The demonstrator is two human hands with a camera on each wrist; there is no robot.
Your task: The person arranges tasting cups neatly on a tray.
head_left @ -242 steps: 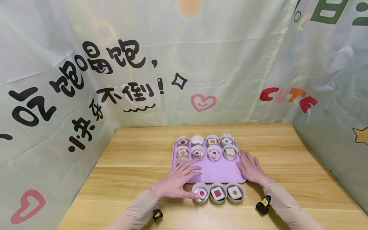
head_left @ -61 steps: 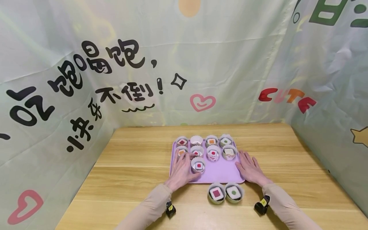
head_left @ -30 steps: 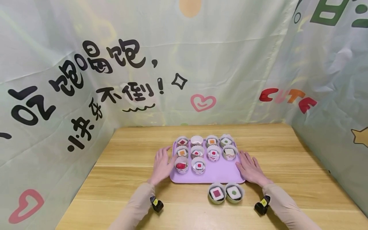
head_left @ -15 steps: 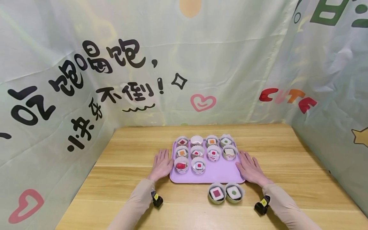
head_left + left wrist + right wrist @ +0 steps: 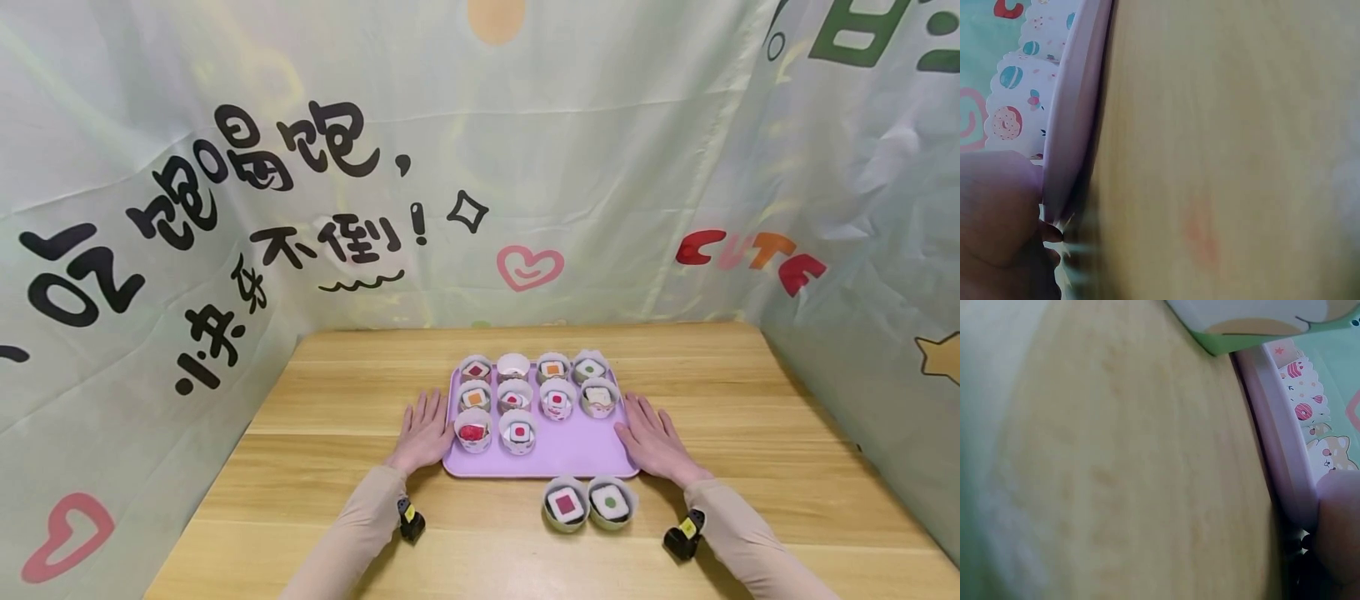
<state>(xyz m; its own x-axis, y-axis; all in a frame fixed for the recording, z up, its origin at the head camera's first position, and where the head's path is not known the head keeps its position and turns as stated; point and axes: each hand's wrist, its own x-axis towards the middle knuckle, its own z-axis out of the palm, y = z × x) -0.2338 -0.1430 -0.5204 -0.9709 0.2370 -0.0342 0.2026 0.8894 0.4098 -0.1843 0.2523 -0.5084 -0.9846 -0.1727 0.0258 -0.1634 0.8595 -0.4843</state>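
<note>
A light purple tray (image 5: 577, 454) lies on the table with several paper baking cups on it. My left hand (image 5: 423, 432) rests flat by the tray's left edge, fingers straight, thumb at the rim. By the right edge my right hand (image 5: 656, 437) lies in much the same way. Nearest the left thumb is a cup with something red inside (image 5: 474, 432). Beside it stands a cup with a white square piece marked red (image 5: 518, 432). In the left wrist view, the thumb (image 5: 997, 206) is at the tray wall; the right thumb (image 5: 1340, 528) shows likewise.
Two more cups stand on the table before the tray, one with a dark red square mark (image 5: 565, 505), one with a green dot (image 5: 611, 503). Cups in two rows fill the tray's back half. A printed cloth (image 5: 420, 167) hangs behind the wooden table (image 5: 315, 500).
The red-marked cup has gone from the table onto the tray's front row. My left hand has let go of it and moved left to the tray's edge. The right hand has stayed put.
</note>
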